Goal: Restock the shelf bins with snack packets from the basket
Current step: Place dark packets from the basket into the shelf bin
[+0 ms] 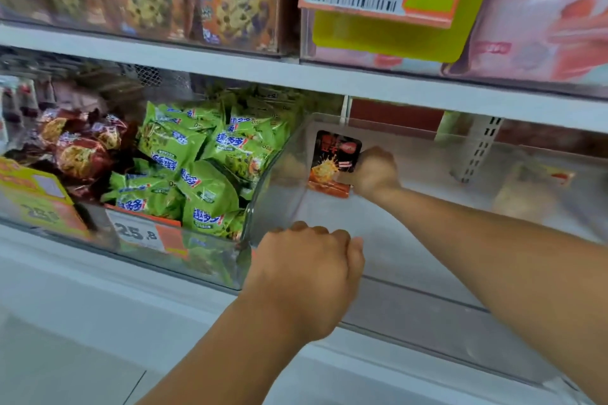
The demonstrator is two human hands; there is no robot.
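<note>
A: One packet is all that shows in the clear bin (411, 227) so far: a dark orange-and-black snack packet (334, 163), upright against the bin's left wall, deep under the shelf above.

B: Who has it?

A: The person's right hand (373, 171) does. Its grip is closed on the packet's right edge, fingers curled round it. The left hand (307, 276) has its fingers hooked over the bin's front lip, holding only the plastic.

B: And the basket?

A: Out of view, so how many packets remain cannot be told. This bin looks nearly bare, so the restock seems barely begun.

B: What could go wrong from here?

A: Let go while it stands on edge, the packet may topple flat or slide forward; nothing beside it props it up. The right forearm reaches in just under the shelf edge, so a hasty pull back could knock the bin or drag the packet along.

B: Anything next door?

A: The green packets (197, 171) are heaped high in the neighbouring bin, right at the shared wall. A jolt from the left hand on the lip might spill one over into the wrong bin. The picture is blurred, so finer contact cannot be judged
</note>
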